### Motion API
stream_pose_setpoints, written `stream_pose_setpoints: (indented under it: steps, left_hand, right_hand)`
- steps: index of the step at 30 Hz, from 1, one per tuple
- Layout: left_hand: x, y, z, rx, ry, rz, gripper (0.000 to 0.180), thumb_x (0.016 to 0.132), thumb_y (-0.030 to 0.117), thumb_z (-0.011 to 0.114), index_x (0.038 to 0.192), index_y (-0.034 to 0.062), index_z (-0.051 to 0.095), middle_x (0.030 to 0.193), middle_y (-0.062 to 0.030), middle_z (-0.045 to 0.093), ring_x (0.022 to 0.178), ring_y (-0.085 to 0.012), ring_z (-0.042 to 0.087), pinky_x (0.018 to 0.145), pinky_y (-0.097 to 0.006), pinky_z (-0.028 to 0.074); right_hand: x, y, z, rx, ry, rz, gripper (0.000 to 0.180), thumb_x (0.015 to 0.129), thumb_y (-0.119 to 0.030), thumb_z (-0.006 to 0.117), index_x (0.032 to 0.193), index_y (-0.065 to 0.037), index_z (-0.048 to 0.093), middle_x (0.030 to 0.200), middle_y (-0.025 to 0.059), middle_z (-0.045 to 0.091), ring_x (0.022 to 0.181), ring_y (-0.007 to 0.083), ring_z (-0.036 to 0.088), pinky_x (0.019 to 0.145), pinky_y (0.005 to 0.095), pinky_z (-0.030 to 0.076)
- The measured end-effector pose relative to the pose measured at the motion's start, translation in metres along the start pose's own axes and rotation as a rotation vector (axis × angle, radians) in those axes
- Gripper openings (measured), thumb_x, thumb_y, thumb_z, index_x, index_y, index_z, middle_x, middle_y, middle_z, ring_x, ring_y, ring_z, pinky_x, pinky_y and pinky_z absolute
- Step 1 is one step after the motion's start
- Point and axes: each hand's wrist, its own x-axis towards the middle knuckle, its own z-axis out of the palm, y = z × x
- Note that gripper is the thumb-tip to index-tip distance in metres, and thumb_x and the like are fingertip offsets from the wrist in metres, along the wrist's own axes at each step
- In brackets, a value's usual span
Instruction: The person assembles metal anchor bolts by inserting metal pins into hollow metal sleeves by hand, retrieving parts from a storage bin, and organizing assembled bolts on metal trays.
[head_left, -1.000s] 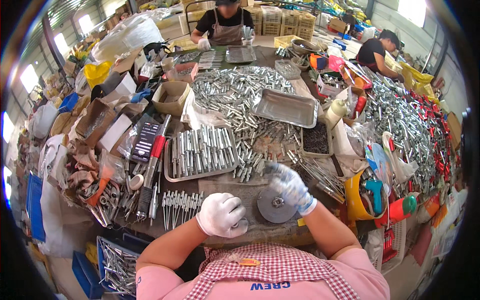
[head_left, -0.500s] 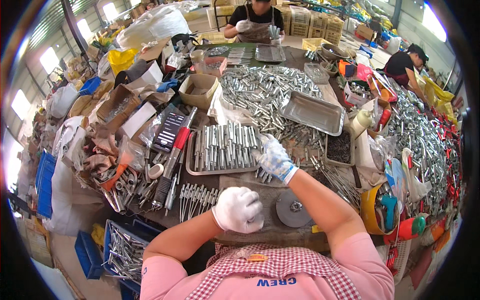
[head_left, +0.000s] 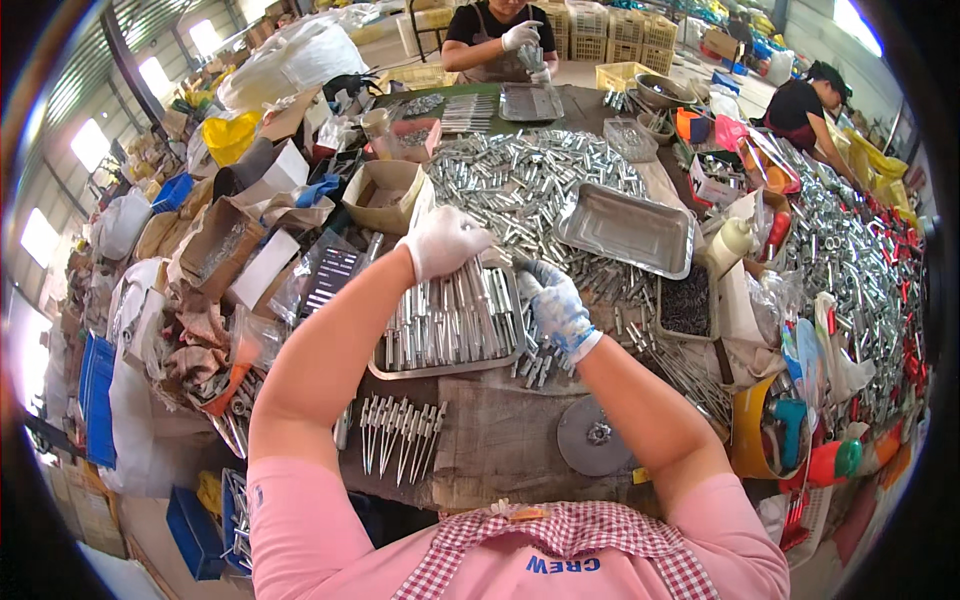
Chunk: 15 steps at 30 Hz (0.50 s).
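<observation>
White knit covers the left hand (head_left: 447, 243) in the head view. It hangs over the back left part of a shallow metal tray (head_left: 398, 372) that stands left of the middle of the table (head_left: 500, 440), packed with silvery rods (head_left: 450, 325) standing or leaning close together. Its fingers curl down at the rods' upper ends; whether they grip one cannot be told. The right hand (head_left: 556, 305), in a white glove with blue patches and darkened fingertips, is just beside the tray's right edge, fingers bent and pointing toward the rods; a hold on anything cannot be made out.

Toward the table's near edge, a row of thin-stemmed metal pieces (head_left: 402, 430) lies in front of the tray, and a grey round disc (head_left: 580, 450) lies to the right, below the right forearm. Behind the hands, a broad heap of short metal parts (head_left: 530, 165) spreads toward the table's far edge. A second metal tray (head_left: 628, 230) rests tilted on the heap's right side, with a box of small dark pieces (head_left: 685, 305) and a cream bottle (head_left: 731, 243) near its right corner. An open cardboard box (head_left: 383, 188) stands behind the rods, to the left. Across the far edge, a co-worker (head_left: 480, 35) in white gloves holds a bundle of metal pieces (head_left: 531, 58).
</observation>
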Motion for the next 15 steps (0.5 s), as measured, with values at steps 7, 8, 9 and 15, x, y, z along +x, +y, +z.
stream_pose_setpoints:
  steps: [7, 8, 9, 15]
  left_hand:
    - [0.052, -0.047, 0.019, 0.535, -0.128, 0.579, 0.015, 0.075, 0.010, 0.051, 0.080, 0.0074, 0.064, 0.072, -0.0145, 0.062, 0.068, -0.0302, 0.063, 0.065, -0.039, 0.050]
    - [0.051, -0.051, 0.016, 0.509, -0.134, 0.542, 0.014, 0.074, 0.011, 0.051, 0.080, 0.0069, 0.064, 0.072, -0.0142, 0.062, 0.068, -0.0304, 0.063, 0.064, -0.039, 0.050]
    - [0.049, -0.054, 0.013, 0.484, -0.138, 0.504, 0.014, 0.074, 0.011, 0.052, 0.079, 0.0065, 0.064, 0.072, -0.0139, 0.062, 0.069, -0.0305, 0.064, 0.064, -0.039, 0.050]
    - [0.025, -0.095, -0.015, 0.384, 0.003, 0.646, 0.005, 0.071, 0.006, 0.054, 0.071, 0.0046, 0.059, 0.069, -0.0115, 0.058, 0.065, -0.0304, 0.058, 0.061, -0.036, 0.046]
  right_hand:
    - [0.017, 0.015, 0.007, 0.160, 0.048, 0.021, 0.024, 0.089, -0.007, 0.055, 0.113, 0.000, 0.057, 0.102, 0.0036, 0.062, 0.093, 0.0109, 0.055, 0.086, 0.0236, 0.042]
    - [0.015, 0.007, 0.009, 0.144, 0.051, 0.021, 0.026, 0.090, -0.009, 0.055, 0.113, 0.001, 0.057, 0.103, 0.0046, 0.062, 0.092, 0.0112, 0.056, 0.085, 0.0237, 0.043]
    - [0.014, 0.001, 0.010, 0.128, 0.053, 0.021, 0.027, 0.090, -0.010, 0.055, 0.114, 0.001, 0.056, 0.104, 0.0057, 0.063, 0.092, 0.0114, 0.057, 0.084, 0.0237, 0.044]
    - [0.018, 0.011, 0.005, 0.108, -0.006, 0.009, 0.024, 0.089, -0.010, 0.057, 0.111, 0.000, 0.058, 0.096, 0.0013, 0.062, 0.083, 0.0076, 0.055, 0.077, 0.0215, 0.045]
